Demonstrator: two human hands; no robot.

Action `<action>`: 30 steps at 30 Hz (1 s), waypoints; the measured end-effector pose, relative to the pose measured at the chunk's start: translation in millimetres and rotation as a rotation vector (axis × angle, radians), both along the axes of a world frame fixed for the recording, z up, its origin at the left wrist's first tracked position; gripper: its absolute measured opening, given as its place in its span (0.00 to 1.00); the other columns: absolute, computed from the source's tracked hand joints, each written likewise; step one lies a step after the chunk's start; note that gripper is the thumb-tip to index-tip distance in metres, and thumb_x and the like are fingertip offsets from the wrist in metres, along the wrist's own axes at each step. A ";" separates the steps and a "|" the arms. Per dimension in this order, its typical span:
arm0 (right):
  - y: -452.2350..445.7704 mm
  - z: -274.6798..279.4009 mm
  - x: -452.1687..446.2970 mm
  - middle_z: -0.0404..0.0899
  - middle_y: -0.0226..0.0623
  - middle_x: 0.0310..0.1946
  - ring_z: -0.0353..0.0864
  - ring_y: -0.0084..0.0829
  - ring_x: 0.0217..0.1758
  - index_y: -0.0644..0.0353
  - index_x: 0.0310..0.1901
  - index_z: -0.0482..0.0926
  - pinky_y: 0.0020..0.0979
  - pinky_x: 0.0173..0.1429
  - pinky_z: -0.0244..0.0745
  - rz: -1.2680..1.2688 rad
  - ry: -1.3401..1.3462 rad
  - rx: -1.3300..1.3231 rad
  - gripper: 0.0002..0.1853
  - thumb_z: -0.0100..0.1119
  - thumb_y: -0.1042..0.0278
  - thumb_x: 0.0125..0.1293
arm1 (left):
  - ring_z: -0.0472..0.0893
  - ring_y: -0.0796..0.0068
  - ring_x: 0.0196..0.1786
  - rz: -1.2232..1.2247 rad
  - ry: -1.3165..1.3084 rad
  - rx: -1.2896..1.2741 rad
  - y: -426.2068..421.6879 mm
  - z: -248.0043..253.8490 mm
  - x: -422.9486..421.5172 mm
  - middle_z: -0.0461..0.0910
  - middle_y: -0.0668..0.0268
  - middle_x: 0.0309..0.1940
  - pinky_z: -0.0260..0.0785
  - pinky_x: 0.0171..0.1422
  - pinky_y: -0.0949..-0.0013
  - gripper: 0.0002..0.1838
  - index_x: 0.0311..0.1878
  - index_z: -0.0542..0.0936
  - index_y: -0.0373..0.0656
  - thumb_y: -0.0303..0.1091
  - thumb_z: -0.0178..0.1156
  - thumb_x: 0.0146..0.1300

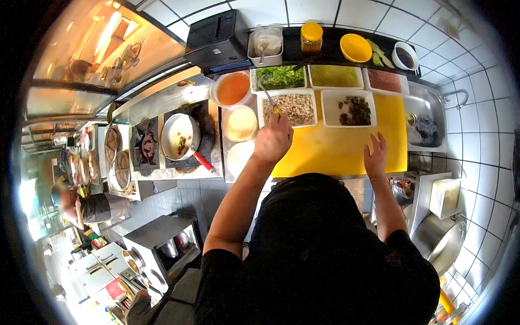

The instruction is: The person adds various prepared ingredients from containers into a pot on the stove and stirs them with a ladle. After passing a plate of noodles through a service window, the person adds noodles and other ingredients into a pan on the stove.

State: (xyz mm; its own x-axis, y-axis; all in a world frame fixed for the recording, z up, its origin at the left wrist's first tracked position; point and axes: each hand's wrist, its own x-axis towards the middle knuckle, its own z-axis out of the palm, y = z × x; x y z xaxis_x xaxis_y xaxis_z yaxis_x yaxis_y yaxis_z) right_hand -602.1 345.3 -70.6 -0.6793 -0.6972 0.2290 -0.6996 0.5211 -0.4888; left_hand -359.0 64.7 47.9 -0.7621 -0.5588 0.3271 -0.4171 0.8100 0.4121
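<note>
My left hand [273,140] is closed around the yellow handle of a metal spoon [269,96]. The spoon's curved head is by the edge between a tray of chopped greens [280,77] and a white tray of diced pale filling [295,108]. My right hand [375,156] holds nothing, its fingers apart, over the right part of a yellow cutting board [325,146]. Just beyond it sits a white tray [331,103] with dark chopped pieces heaped toward its right side.
A frying pan [180,132] with some dark bits rests on the stove, its red handle toward me. Tubs of orange liquid [233,88] and yellow liquid [240,123] stand beside it. At right is a sink [428,124]. Another person [89,208] is far left.
</note>
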 end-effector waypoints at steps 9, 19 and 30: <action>37.5 -15.8 -17.4 0.65 0.56 0.70 0.64 0.58 0.72 0.58 0.63 0.76 0.51 0.72 0.65 -0.136 -0.062 -0.034 0.23 0.66 0.70 0.66 | 0.88 0.61 0.40 0.543 0.756 0.960 -56.1 36.4 -13.0 0.85 0.50 0.39 0.83 0.45 0.63 0.14 0.49 0.79 0.24 0.29 0.60 0.68; 39.6 -13.7 -17.4 0.66 0.54 0.69 0.65 0.58 0.72 0.58 0.63 0.76 0.52 0.72 0.67 -0.178 -0.006 0.010 0.23 0.65 0.70 0.66 | 0.88 0.57 0.44 0.527 0.840 0.976 -70.1 55.4 17.0 0.82 0.47 0.45 0.84 0.51 0.65 0.15 0.50 0.77 0.21 0.28 0.54 0.73; 27.2 -2.3 -9.6 0.66 0.52 0.70 0.64 0.55 0.73 0.61 0.63 0.76 0.47 0.72 0.67 -0.134 -0.045 0.011 0.23 0.64 0.70 0.67 | 0.90 0.64 0.44 0.452 0.628 0.779 -69.5 29.2 16.4 0.87 0.49 0.39 0.79 0.49 0.75 0.15 0.52 0.78 0.24 0.31 0.53 0.74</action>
State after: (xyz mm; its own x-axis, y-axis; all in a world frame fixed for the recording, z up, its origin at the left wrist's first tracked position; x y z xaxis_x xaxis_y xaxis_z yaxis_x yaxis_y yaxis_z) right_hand -611.7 372.5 -72.9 -0.7756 -0.6022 0.1891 -0.6013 0.6137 -0.5117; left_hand -342.6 -4.8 77.1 -0.2560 -0.9664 0.0216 -0.1469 0.0610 0.9873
